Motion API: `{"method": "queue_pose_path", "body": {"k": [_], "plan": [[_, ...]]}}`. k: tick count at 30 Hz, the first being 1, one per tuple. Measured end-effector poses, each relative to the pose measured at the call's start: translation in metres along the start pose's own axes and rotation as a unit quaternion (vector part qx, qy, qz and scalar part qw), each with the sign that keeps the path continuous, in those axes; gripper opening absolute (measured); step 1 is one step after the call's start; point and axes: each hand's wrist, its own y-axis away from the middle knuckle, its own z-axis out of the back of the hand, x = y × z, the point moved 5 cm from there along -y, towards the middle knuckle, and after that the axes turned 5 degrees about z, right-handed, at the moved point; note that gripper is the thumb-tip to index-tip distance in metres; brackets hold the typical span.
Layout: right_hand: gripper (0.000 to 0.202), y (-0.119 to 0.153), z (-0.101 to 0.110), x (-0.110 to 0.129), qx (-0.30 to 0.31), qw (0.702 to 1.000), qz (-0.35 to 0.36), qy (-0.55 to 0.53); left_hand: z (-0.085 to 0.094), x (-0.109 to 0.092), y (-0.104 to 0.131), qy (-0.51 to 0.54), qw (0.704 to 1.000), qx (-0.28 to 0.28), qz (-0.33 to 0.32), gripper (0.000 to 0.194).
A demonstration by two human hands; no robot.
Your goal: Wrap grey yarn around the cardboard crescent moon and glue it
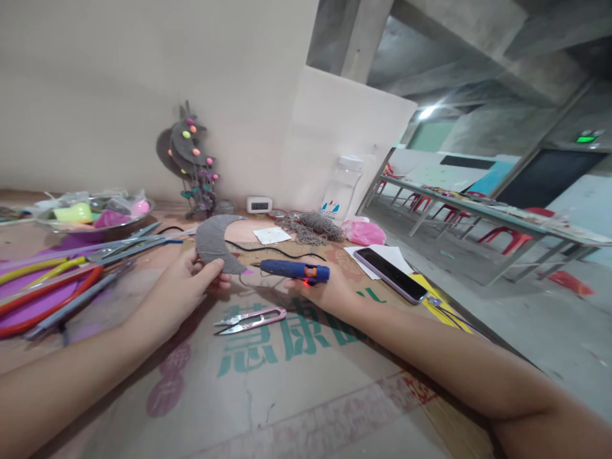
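Observation:
My left hand (201, 273) pinches the lower edge of a grey yarn-wrapped crescent (215, 239), holding it upright above the cardboard. A blue hot glue gun (287, 270) lies in the grip of my right hand (320, 287), a small red light glowing on it. Its nozzle points left, close to the crescent's lower tip; I cannot tell whether they touch. Pink-handled thread snips (251, 319) lie on the cardboard (201, 382) below both hands. Behind the crescent stands a grey moon-shaped decoration (189, 159) with coloured pompoms.
Scissors with red handles (76, 303) and a metal bowl (90, 226) of craft bits sit left. Toward the back are a small clock (259, 204), grey yarn (315, 227) and a bottle (342, 188). A phone (389, 274) lies right, near the table edge.

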Motion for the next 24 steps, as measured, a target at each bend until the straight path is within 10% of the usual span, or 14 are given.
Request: {"method": "queue_pose_path", "body": {"k": [24], "plan": [[0.026,-0.012,0.014,0.015,-0.033,0.998,0.019,-0.059,-0.003,-0.007,0.005,-0.01,1.0,0.0,0.008,0.013]]}}
